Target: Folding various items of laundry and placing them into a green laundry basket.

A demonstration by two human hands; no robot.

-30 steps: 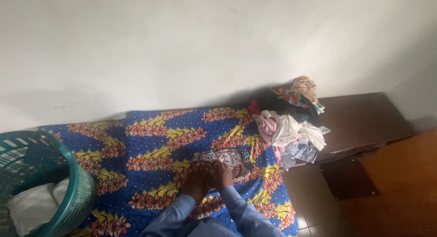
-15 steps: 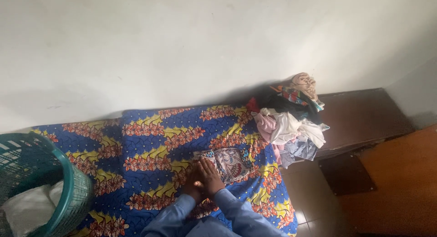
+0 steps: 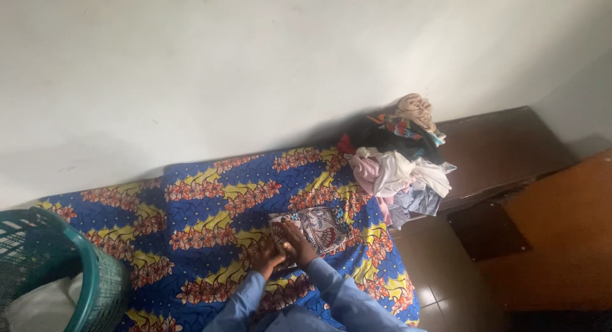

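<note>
A pale wall (image 3: 255,58) is filling the upper half of the view. Below it, a bed (image 3: 210,204) is lying under a blue sheet patterned with yellow bands and orange flowers. To the right, a dark wooden headboard (image 3: 503,147) is running along the wall, with brown floor tiles (image 3: 440,274) showing beside the bed. A heap of mixed clothes (image 3: 398,160) is sitting at the bed's far right corner, leaning against the headboard. At the lower left, a green plastic basket (image 3: 95,287) is standing on the bed's edge, with something white lying inside it.

Near the bed's middle, a small folded cloth (image 3: 319,227), patterned in white, red and blue, is lying flat on the sheet, well apart from the heap. The right hand (image 3: 296,241) is pressing down on the cloth's near left edge, fingers stretched flat and together, gripping nothing. The left hand (image 3: 266,257) is resting just beside it, touching the same edge of the cloth; its fingers are curled, and whether they are pinching the fabric cannot be told. Both arms are wearing light blue sleeves (image 3: 344,300).
</note>
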